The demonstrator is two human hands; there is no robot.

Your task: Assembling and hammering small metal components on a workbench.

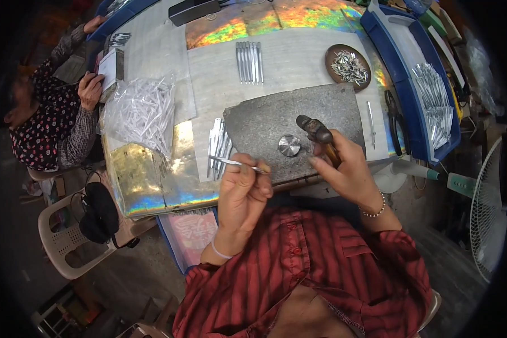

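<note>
My left hand (243, 188) pinches a slim silver metal rod (225, 161), its free end pointing left above the table's front edge. In my right hand (350, 172) is a hammer (315, 129) with a dark head, held over a grey stone slab (259, 115). A round, shiny metal block (289, 145) sits on the slab, just left of the hammer. Several similar rods (218, 147) lie left of the slab, partly behind my left hand. Beyond the slab, more rods (249, 63) are lined up in a row.
A brown bowl (334, 53) holds small metal pieces. Pliers (396, 123) and a single thin rod (371, 124) lie beside a blue tray (387, 48) of rods. At left, a plastic bag (141, 112) is full of rods; a co-worker's hand (90, 90) is beyond it. A fan (487, 214) stands right.
</note>
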